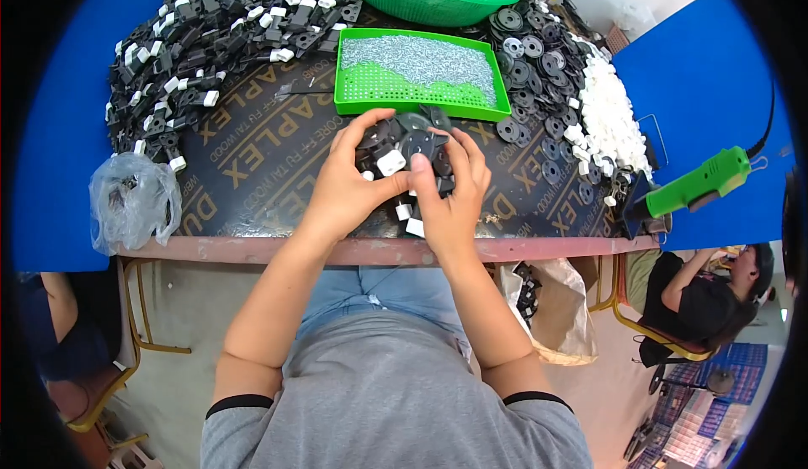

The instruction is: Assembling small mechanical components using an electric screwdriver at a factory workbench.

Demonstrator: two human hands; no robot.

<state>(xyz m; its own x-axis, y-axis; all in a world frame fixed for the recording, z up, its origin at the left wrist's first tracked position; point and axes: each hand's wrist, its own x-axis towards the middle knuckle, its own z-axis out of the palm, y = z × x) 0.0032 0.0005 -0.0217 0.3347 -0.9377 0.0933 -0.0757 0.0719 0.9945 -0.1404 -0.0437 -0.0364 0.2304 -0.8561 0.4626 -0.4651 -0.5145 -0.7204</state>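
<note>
Between my two hands, just above the near part of the table, is a cluster of black plastic parts, some with white end blocks. My left hand curls around the cluster's left side, thumb pointing inward. From the other side, my right hand grips the parts with its thumb pressed on the front. Below my fingers, more white-ended pieces show near the table edge; whether they are held or lying there, I cannot tell. Beyond my hands lies a green perforated tray of small silvery pieces, probably screws.
Black parts with white blocks heap up at far left, near a plastic bag. A green basket stands behind the tray. Rightward are black discs, white pieces and a green power screwdriver. People sit both sides; a sack stands below.
</note>
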